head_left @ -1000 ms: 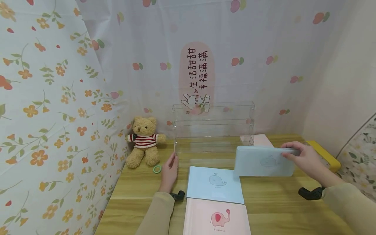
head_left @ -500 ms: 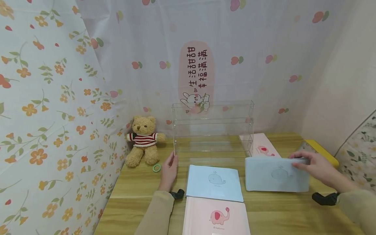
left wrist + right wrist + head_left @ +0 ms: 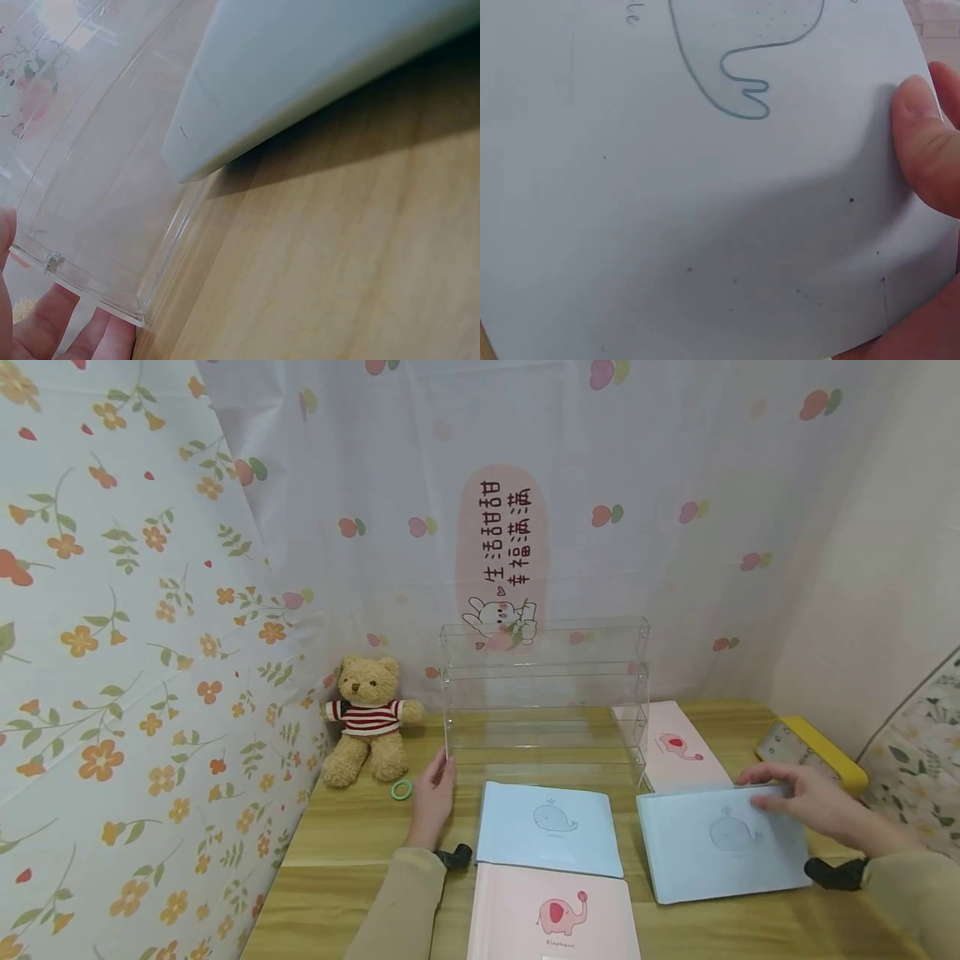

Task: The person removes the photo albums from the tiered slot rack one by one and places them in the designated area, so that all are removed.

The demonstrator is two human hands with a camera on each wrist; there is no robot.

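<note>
My right hand [image 3: 806, 802] pinches the top right edge of a light blue whale book [image 3: 720, 852], thumb on its cover. In the head view the book leans back, its lower edge close over the table. The right wrist view shows the thumb [image 3: 922, 146] on the cover beside the whale's outlined tail. My left hand [image 3: 432, 797] grips the left side of a clear acrylic rack [image 3: 547, 670], with thumb and fingertips about its edge [image 3: 120, 313]. A second blue whale book [image 3: 543, 852] lies in front of the rack, above a pink elephant book [image 3: 555, 902].
Another pink elephant book [image 3: 678, 735] lies behind the held one, at the rack's right end. A teddy bear [image 3: 369, 718] in a striped shirt sits left of the rack, by a green ring [image 3: 401, 790]. A yellow box-like object [image 3: 825, 756] stands far right.
My right hand has carried the blue whale book right and toward me, lowering and tilting it back. The pink book behind has come into view. My left hand stays on the rack.
</note>
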